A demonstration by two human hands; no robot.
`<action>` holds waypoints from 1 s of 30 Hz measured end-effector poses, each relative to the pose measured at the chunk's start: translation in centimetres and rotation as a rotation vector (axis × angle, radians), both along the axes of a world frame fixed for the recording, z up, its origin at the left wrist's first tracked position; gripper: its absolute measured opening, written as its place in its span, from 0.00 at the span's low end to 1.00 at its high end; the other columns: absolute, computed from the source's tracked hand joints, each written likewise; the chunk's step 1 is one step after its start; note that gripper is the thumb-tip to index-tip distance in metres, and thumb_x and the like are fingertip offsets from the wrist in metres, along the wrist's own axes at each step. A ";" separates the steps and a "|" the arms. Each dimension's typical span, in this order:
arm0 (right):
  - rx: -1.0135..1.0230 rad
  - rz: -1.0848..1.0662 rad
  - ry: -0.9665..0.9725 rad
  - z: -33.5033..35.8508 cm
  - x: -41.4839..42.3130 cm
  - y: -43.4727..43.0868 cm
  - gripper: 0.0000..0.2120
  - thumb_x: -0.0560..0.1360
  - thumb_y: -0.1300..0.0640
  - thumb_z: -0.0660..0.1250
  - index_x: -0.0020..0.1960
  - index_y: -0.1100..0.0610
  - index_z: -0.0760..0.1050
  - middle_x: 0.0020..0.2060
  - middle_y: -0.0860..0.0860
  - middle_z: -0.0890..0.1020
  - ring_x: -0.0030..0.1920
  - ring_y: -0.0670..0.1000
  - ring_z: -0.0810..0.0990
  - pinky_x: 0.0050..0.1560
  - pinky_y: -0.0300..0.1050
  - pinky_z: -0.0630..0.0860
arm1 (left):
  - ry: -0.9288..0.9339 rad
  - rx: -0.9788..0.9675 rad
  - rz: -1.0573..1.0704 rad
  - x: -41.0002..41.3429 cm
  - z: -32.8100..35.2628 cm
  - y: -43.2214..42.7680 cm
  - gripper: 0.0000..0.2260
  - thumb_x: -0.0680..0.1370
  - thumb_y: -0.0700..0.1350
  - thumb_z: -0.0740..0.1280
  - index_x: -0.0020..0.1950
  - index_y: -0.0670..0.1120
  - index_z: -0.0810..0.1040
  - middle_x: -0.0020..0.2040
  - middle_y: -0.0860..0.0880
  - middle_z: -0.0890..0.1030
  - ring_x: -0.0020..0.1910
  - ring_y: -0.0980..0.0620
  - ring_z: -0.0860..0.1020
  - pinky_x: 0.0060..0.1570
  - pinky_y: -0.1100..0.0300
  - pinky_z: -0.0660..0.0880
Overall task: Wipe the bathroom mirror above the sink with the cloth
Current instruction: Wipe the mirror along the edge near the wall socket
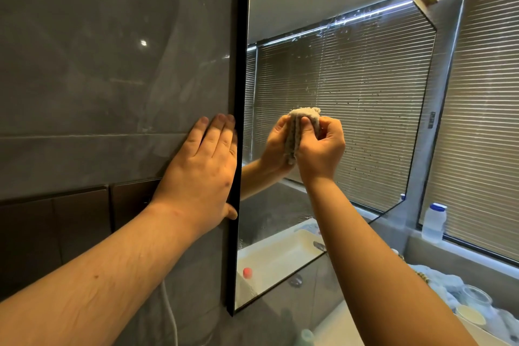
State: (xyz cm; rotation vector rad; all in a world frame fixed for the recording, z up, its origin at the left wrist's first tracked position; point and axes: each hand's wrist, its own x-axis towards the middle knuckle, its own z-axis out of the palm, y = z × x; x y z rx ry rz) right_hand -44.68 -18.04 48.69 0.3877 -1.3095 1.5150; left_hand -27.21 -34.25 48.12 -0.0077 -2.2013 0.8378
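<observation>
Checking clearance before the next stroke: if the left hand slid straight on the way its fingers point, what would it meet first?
Probably nothing: the left hand lies flat on the grey wall tile, fingers pointing up beside the mirror's black frame. That strip of tile looks bare.

- The mirror (351, 98) glass lies bare above and to the right of the right hand (320, 149) and its cloth (302, 128).
- The left hand (202, 166) blocks the black frame (238, 50) edge.
- A capped bottle (434, 223) stands on the sill, well apart.
</observation>
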 end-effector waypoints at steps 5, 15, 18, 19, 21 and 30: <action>-0.071 0.000 -0.119 0.9 -0.3 1.2 0.09 0.74 0.51 0.72 0.42 0.53 0.74 0.40 0.55 0.82 0.41 0.55 0.80 0.45 0.56 0.79 | -0.030 -0.010 0.035 0.4 0.3 0.2 0.56 0.69 0.75 0.58 0.75 0.33 0.41 0.77 0.33 0.42 0.76 0.34 0.42 0.74 0.39 0.38; 0.120 0.018 0.079 1.2 3.8 -1.7 0.10 0.72 0.54 0.75 0.44 0.57 0.76 0.41 0.52 0.78 0.39 0.42 0.75 0.44 0.36 0.73 | 0.109 -0.020 0.130 1.0 9.7 0.6 0.61 0.63 0.78 0.58 0.77 0.34 0.43 0.78 0.34 0.43 0.77 0.37 0.42 0.75 0.39 0.42; 0.154 0.012 0.181 1.4 4.9 -3.0 0.11 0.71 0.53 0.75 0.48 0.55 0.76 0.43 0.47 0.77 0.42 0.49 0.78 0.47 0.39 0.75 | 0.100 -0.047 0.105 0.5 10.4 -0.6 0.63 0.61 0.82 0.53 0.77 0.36 0.42 0.78 0.35 0.43 0.77 0.37 0.42 0.74 0.39 0.40; 0.160 0.009 0.201 1.4 5.0 -3.2 0.11 0.71 0.53 0.75 0.49 0.55 0.77 0.43 0.46 0.77 0.44 0.50 0.79 0.48 0.41 0.76 | 0.106 -0.056 0.090 0.3 10.3 -1.0 0.63 0.60 0.83 0.50 0.77 0.36 0.41 0.78 0.35 0.42 0.77 0.38 0.41 0.74 0.39 0.39; 0.169 0.003 0.223 1.5 4.7 -3.1 0.12 0.72 0.55 0.75 0.51 0.58 0.78 0.46 0.47 0.78 0.47 0.52 0.80 0.51 0.43 0.77 | 0.125 -0.069 0.067 0.0 10.0 -1.5 0.63 0.60 0.83 0.42 0.76 0.35 0.39 0.78 0.35 0.41 0.77 0.37 0.40 0.74 0.39 0.38; 0.056 -0.022 0.063 2.9 0.9 -0.7 0.10 0.73 0.53 0.73 0.50 0.58 0.79 0.45 0.51 0.80 0.46 0.50 0.80 0.53 0.51 0.78 | 0.143 -0.121 0.006 -0.4 9.5 -1.8 0.61 0.60 0.82 0.45 0.77 0.36 0.45 0.78 0.36 0.48 0.77 0.36 0.46 0.73 0.37 0.40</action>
